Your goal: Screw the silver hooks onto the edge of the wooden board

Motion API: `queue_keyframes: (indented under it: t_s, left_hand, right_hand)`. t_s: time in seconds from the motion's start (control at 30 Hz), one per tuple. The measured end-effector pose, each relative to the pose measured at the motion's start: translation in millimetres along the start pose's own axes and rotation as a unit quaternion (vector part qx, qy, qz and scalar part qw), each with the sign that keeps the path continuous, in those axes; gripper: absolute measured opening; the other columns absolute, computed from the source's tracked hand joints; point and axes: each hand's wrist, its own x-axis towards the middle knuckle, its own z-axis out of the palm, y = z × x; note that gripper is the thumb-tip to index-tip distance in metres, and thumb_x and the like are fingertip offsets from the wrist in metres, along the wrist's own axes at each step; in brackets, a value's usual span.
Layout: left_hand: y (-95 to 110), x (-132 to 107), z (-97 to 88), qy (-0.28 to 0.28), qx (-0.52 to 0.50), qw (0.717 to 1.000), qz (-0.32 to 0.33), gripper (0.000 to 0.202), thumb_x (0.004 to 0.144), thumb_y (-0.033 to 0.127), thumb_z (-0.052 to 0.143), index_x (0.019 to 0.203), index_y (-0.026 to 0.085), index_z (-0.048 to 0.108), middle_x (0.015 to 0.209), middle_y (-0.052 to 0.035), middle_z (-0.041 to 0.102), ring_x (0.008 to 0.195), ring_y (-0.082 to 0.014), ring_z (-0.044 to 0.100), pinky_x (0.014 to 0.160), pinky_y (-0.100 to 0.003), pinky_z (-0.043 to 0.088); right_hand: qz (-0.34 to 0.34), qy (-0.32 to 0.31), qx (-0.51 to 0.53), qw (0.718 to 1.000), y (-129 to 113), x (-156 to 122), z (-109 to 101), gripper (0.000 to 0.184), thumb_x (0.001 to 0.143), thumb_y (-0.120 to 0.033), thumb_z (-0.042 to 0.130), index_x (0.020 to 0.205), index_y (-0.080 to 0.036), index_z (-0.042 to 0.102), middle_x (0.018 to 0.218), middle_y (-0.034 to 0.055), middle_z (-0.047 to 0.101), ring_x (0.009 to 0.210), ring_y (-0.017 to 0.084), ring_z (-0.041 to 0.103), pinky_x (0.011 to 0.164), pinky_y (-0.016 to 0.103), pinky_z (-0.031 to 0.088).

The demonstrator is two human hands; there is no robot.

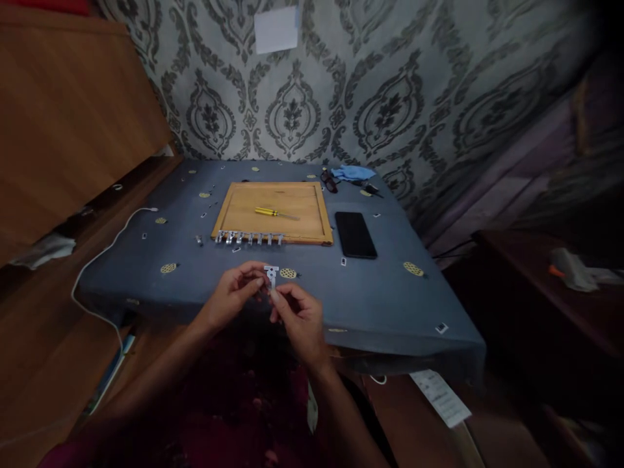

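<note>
A metal cabinet hinge (271,273) is pinched upright between both my hands, over the near part of the table. My left hand (237,290) grips it from the left, thumb and fingers closed at its side. My right hand (298,313) has its thumb and forefinger on the lower end. Beyond my hands lies a wooden cabinet door (316,239) with a row of several similar hinges (250,238) along its near edge. On the door rests a screwdriver (267,212) with a yellow handle. Small metal pieces (199,240) sit left of the door.
A black phone (355,234) lies right of the door. Sunglasses (329,181) and a blue cloth (353,172) are at the back of the cloth-covered table (390,305). A white cable (100,255) runs down the left side. Wooden furniture (73,110) stands at the left.
</note>
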Motion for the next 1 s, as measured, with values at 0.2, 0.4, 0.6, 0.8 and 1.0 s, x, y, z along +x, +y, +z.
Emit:
queue_keyframes:
  t_s: [0.2,0.4,0.6,0.8,1.0]
  left_hand:
    - [-6,36,-24.7,0.033,0.166,0.984,0.047,0.039,0.092,0.047,0.070,0.119,0.019,0.073,0.093,-0.0047,0.074,0.080,-0.0180,0.069,0.070,-0.028,0.053]
    - [-2,90,-50.5,0.032,0.353,0.916,0.187,0.028,0.099,0.037,0.061,0.119,0.021,0.072,0.104,-0.0064,0.076,0.099,-0.0235,0.070,0.093,-0.038,0.054]
    - [11,138,-53.2,-0.110,0.487,0.839,0.217,0.036,0.097,0.044,0.073,0.124,0.020,0.068,0.126,-0.0107,0.070,0.121,-0.0303,0.061,0.103,-0.046,0.052]
    - [6,160,-41.4,-0.162,0.545,0.797,0.203,0.046,0.089,0.049,0.084,0.119,0.018,0.067,0.134,-0.0131,0.067,0.127,-0.0338,0.057,0.109,-0.051,0.048]
    - [3,166,-29.4,-0.173,0.569,0.779,0.198,0.049,0.087,0.048,0.086,0.118,0.016,0.067,0.132,-0.0139,0.067,0.125,-0.0355,0.057,0.110,-0.053,0.046]
  right_hand:
    - [0.053,0.061,0.006,0.997,9,26,-8,0.031,0.083,-0.049,0.074,0.073,-0.020,0.065,0.055,-0.0044,0.057,0.049,0.009,0.051,0.053,0.023,0.042]
    - [0.097,0.109,-0.019,0.989,18,59,-18,0.040,0.078,-0.058,0.078,0.073,-0.020,0.065,0.053,-0.0045,0.055,0.048,0.009,0.049,0.052,0.024,0.041]
    - [0.113,0.101,-0.037,0.988,22,86,-32,0.038,0.082,-0.057,0.076,0.079,-0.020,0.067,0.056,-0.0048,0.057,0.051,0.010,0.052,0.053,0.023,0.044]
    - [0.134,0.083,-0.057,0.986,24,104,-43,0.036,0.086,-0.056,0.074,0.082,-0.021,0.065,0.053,-0.0067,0.055,0.048,0.010,0.050,0.051,0.023,0.044]
    - [0.131,0.080,-0.082,0.985,25,107,-46,0.031,0.090,-0.051,0.069,0.083,-0.021,0.065,0.053,-0.0072,0.053,0.048,0.009,0.051,0.050,0.022,0.044]
